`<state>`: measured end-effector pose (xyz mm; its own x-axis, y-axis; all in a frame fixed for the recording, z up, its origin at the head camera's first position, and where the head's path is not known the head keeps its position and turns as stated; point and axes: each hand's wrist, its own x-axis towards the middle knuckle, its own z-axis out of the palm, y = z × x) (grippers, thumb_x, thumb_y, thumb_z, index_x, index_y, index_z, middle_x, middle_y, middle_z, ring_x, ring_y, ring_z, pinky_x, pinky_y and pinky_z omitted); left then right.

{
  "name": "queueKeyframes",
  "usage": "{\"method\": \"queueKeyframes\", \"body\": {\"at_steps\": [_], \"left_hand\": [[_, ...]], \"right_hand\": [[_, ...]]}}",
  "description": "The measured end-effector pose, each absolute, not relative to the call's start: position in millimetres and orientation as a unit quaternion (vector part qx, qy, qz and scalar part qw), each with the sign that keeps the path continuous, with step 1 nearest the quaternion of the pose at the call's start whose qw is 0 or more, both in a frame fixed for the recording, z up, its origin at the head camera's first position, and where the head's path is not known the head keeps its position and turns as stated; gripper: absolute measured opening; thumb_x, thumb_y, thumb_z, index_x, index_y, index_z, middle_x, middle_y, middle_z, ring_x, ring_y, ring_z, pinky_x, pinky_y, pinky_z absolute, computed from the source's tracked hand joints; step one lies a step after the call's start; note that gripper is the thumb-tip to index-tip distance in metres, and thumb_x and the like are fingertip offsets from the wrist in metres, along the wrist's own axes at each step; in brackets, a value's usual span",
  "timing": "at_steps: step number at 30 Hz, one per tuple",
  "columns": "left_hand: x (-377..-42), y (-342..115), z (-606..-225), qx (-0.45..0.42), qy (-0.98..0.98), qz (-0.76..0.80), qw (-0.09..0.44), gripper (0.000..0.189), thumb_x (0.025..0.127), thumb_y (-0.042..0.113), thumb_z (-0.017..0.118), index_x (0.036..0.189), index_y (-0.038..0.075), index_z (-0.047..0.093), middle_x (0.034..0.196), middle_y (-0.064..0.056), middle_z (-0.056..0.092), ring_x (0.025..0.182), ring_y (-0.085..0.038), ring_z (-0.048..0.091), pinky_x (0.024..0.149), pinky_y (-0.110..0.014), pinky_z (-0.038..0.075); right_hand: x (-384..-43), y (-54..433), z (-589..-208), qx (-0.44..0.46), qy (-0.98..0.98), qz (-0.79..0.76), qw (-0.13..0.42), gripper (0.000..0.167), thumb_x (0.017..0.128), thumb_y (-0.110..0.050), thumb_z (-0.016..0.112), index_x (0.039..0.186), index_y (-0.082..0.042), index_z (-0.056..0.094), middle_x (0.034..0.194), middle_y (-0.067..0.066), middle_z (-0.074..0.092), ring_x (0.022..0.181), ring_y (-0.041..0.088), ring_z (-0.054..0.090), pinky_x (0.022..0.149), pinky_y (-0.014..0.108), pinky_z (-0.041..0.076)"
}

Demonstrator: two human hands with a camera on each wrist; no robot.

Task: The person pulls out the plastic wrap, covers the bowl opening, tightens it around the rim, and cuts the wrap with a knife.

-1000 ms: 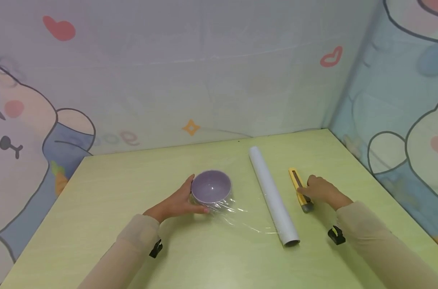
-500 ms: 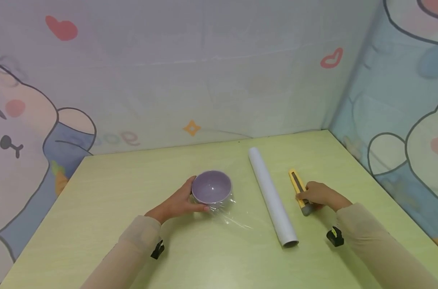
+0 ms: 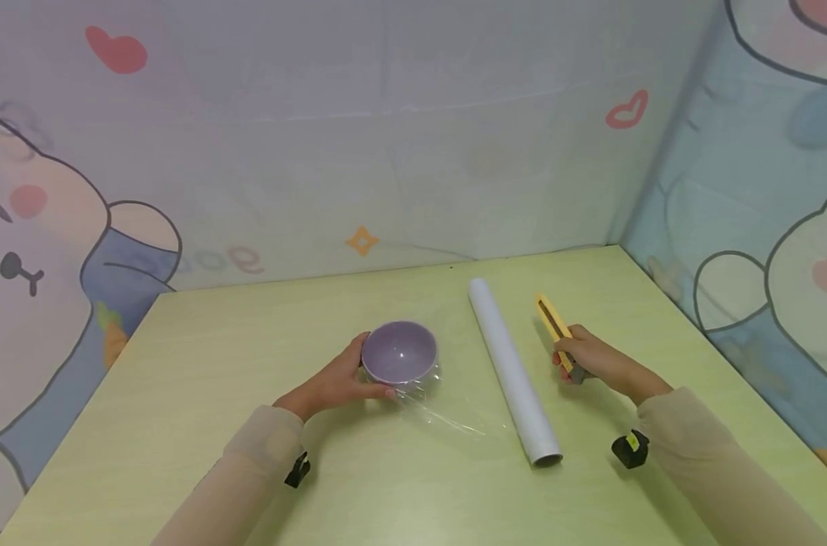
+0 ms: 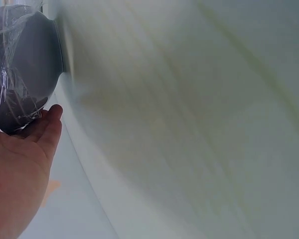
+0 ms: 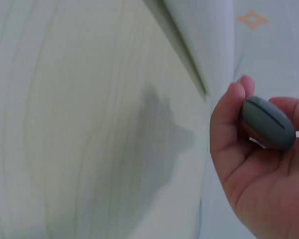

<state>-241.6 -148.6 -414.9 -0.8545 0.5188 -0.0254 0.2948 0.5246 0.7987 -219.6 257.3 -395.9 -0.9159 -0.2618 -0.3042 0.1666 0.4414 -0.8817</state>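
Observation:
A purple bowl (image 3: 399,353) stands upright on the table. My left hand (image 3: 338,383) holds it from the left, thumb at the near side and fingers round the far side. Clear plastic wrap (image 4: 14,74) clings to the bowl's outside, and a loose sheet trails right across the table. To the right, my right hand (image 3: 607,362) grips a yellow utility knife (image 3: 552,318), raised off the table and tilted. Only the knife's dark grey end shows in the right wrist view, between thumb and fingers. No blade is visible.
Between the bowl and the knife lies a long white roll (image 3: 515,371), slanting from the back toward the front right. The pale green wood-grain table (image 3: 202,364) meets printed cloth walls (image 3: 413,167) at its back and sides.
My right hand has taken hold of the utility knife and lifted it from the table, slightly away from me. The left hand and bowl have stayed in place.

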Motion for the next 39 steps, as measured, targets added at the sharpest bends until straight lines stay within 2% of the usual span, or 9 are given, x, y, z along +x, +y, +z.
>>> {"method": "queueKeyframes", "body": {"at_steps": [2, 5, 10, 17, 22, 28, 33, 39], "left_hand": [[-242, -149, -415, 0.237, 0.864, 0.425, 0.130, 0.098, 0.067, 0.032, 0.082, 0.141, 0.011, 0.022, 0.138, -0.008, 0.037, 0.128, -0.025, 0.037, 0.108, -0.049, 0.028], [-241, -148, -414, 0.239, 0.864, 0.425, 0.130, 0.098, 0.067, 0.032, 0.082, 0.141, 0.010, 0.022, 0.138, -0.008, 0.038, 0.128, -0.025, 0.037, 0.108, -0.049, 0.028], [-239, -147, -414, 0.243, 0.859, 0.431, 0.130, 0.097, 0.067, 0.032, 0.082, 0.142, 0.011, 0.022, 0.138, -0.008, 0.038, 0.128, -0.025, 0.038, 0.107, -0.049, 0.028], [-239, -147, -414, 0.242, 0.861, 0.427, 0.128, 0.098, 0.068, 0.034, 0.081, 0.142, 0.012, 0.021, 0.139, -0.007, 0.037, 0.129, -0.025, 0.036, 0.108, -0.050, 0.028], [-238, -148, -412, 0.246, 0.860, 0.429, 0.126, 0.096, 0.069, 0.029, 0.081, 0.142, 0.011, 0.021, 0.139, -0.008, 0.037, 0.129, -0.026, 0.036, 0.108, -0.050, 0.028], [-238, -147, -412, 0.250, 0.857, 0.431, 0.129, 0.094, 0.070, 0.028, 0.081, 0.141, 0.011, 0.022, 0.139, -0.009, 0.037, 0.129, -0.026, 0.036, 0.108, -0.050, 0.027], [-238, -147, -412, 0.245, 0.857, 0.433, 0.133, 0.095, 0.069, 0.028, 0.081, 0.141, 0.011, 0.022, 0.139, -0.008, 0.037, 0.129, -0.025, 0.036, 0.108, -0.050, 0.027], [-239, -146, -411, 0.247, 0.855, 0.437, 0.132, 0.094, 0.068, 0.024, 0.082, 0.141, 0.011, 0.024, 0.138, -0.008, 0.037, 0.129, -0.026, 0.037, 0.108, -0.050, 0.027]], "right_hand": [[-218, 254, -395, -0.041, 0.811, -0.545, 0.208, 0.035, 0.098, -0.019, 0.032, 0.120, 0.006, 0.023, 0.092, 0.011, 0.051, 0.066, 0.014, 0.055, 0.068, 0.034, 0.050], [-215, 249, -395, -0.081, 0.797, -0.562, 0.207, 0.038, 0.100, -0.017, 0.032, 0.126, 0.008, 0.022, 0.099, 0.016, 0.052, 0.075, 0.015, 0.059, 0.073, 0.033, 0.050], [-210, 241, -395, -0.129, 0.786, -0.578, 0.177, 0.047, 0.101, -0.022, 0.034, 0.132, 0.008, 0.018, 0.105, 0.013, 0.052, 0.079, 0.014, 0.060, 0.074, 0.029, 0.049], [-205, 232, -395, -0.149, 0.796, -0.572, 0.128, 0.044, 0.101, -0.024, 0.034, 0.128, 0.009, 0.022, 0.097, 0.013, 0.057, 0.077, 0.012, 0.062, 0.070, 0.027, 0.050], [-203, 228, -393, -0.144, 0.803, -0.569, 0.099, 0.040, 0.102, -0.023, 0.032, 0.124, 0.009, 0.025, 0.094, 0.013, 0.055, 0.071, 0.010, 0.062, 0.066, 0.030, 0.052], [-200, 225, -391, -0.127, 0.823, -0.550, 0.060, 0.033, 0.101, -0.026, 0.033, 0.111, 0.006, 0.033, 0.082, 0.013, 0.052, 0.057, 0.013, 0.056, 0.053, 0.030, 0.047], [-196, 222, -389, -0.084, 0.851, -0.517, 0.018, 0.037, 0.099, -0.036, 0.037, 0.106, 0.000, 0.040, 0.076, 0.017, 0.052, 0.049, 0.016, 0.052, 0.045, 0.031, 0.044], [-196, 223, -392, -0.034, 0.886, -0.462, -0.021, 0.046, 0.097, -0.046, 0.036, 0.099, -0.001, 0.046, 0.066, 0.010, 0.054, 0.045, 0.017, 0.053, 0.043, 0.031, 0.043]]}}
